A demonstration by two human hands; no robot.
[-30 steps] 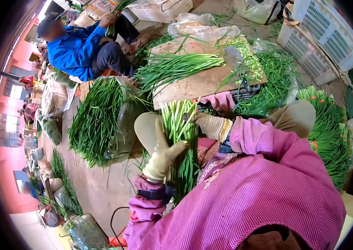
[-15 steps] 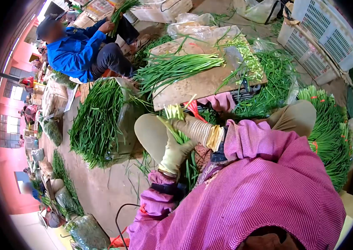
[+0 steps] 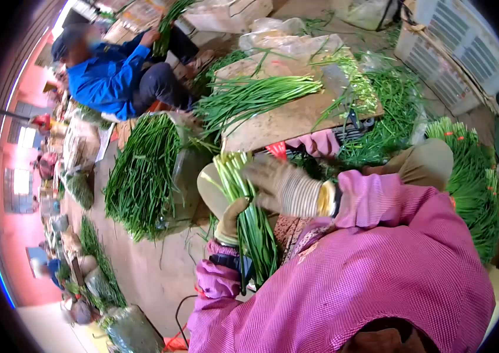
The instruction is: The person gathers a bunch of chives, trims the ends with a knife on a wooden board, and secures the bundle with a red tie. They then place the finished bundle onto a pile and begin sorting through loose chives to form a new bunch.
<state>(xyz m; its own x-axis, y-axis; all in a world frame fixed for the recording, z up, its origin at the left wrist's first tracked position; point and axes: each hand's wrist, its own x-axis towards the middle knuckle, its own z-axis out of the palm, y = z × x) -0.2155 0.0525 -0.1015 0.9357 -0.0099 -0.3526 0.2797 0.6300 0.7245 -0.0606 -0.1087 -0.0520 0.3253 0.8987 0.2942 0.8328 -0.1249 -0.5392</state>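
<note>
My left hand [image 3: 232, 222], in a work glove, is closed around a bunch of garlic chives [image 3: 256, 230] above my lap. The pale stem ends point up and away from me, and the green leaves hang down toward my body. My right hand [image 3: 279, 183], also gloved and slightly blurred, lies beside the pale ends with its fingers stretched out. Whether its fingertips touch the stems is hard to tell. Just beyond it, red ties [image 3: 276, 150] hang at the edge of a wooden board [image 3: 246, 138]. Loose chives [image 3: 267, 94] lie across that board.
A large bundle of chives [image 3: 143, 176] stands at my left. Tied bunches [image 3: 467, 176] are stacked at my right, below white plastic crates [image 3: 438, 65]. Leaf scraps [image 3: 393, 106] lie right of the board. A person in blue [image 3: 108, 76] sits opposite, holding chives.
My right hand has moved off the stems and its fingers have straightened. The bunch now stands more upright and in fuller view, with my left hand wrapped round it.
</note>
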